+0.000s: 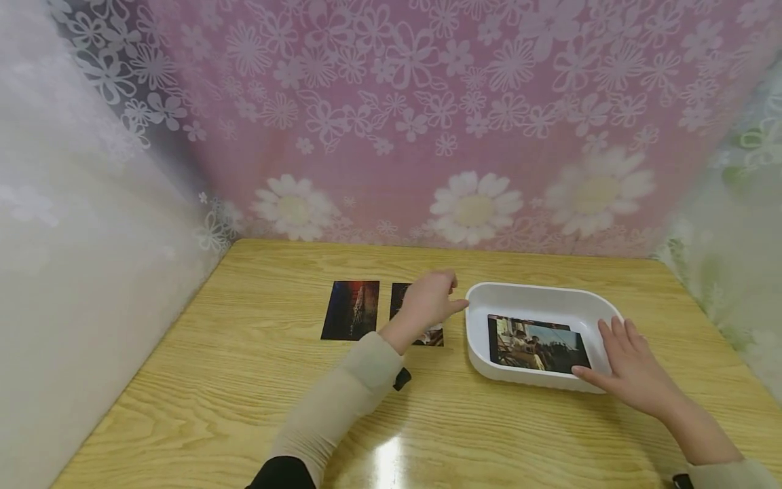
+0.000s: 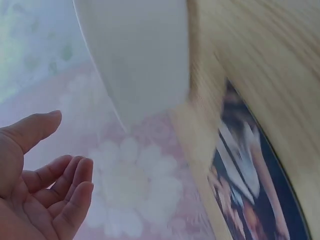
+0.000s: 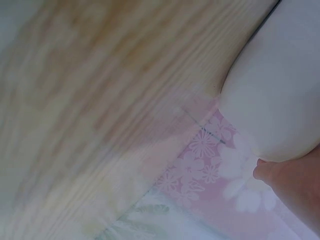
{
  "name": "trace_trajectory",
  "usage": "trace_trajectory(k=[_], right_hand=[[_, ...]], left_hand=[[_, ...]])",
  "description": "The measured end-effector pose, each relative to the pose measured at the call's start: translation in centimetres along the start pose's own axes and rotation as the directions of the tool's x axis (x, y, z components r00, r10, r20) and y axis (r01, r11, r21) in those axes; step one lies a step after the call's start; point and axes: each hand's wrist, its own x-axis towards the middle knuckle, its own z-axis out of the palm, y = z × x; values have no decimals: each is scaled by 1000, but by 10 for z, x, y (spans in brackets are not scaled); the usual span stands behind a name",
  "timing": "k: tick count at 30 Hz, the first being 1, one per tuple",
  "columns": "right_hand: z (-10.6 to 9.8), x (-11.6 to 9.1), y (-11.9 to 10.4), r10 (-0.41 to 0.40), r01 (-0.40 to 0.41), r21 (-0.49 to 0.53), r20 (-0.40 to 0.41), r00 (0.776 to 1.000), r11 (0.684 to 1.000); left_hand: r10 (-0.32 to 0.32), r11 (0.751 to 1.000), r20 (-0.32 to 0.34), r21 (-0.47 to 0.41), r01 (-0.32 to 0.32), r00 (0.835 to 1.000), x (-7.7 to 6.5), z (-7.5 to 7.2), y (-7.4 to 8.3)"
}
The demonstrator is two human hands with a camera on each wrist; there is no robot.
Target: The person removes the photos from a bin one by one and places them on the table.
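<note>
Now the white tray (image 1: 531,300) sits immediately left of the right grip (image 1: 635,370), fingers spread over its rim, thumb at the near side. Inside, left of that thumb, overlapping photos (image 1: 540,348) lie flat! Across at the opposite rim, the left grip (image 1: 427,299) hovers just beside the tray, thumb apart, fingers loosely bent. Beneath it, a partly hidden photo (image 1: 433,337); further left, a dark photo (image 1: 351,310), both on the wood-grain worktop (image 1: 519,438).
</note>
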Motion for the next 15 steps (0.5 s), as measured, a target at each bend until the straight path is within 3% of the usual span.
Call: trace_trajectory(k=[2, 6, 11, 15], right_hand=[[0, 0, 0, 1, -1, -1, -4, 1000, 1000], [0, 0, 0, -6, 6, -3, -3, 1000, 1000], [-1, 0, -1, 5, -5, -5, 8, 1000, 1000], [-1, 0, -2, 28, -28, -1, 30, 999, 1000]], left_hand=[[22, 1000, -4, -9, -23, 1000, 4, 5, 12], [131, 989, -4, -64, -131, 991, 12, 19, 31], [291, 950, 30, -123, -286, 956, 22, 37, 45], [338, 939, 100, -109, -327, 936, 26, 47, 53]])
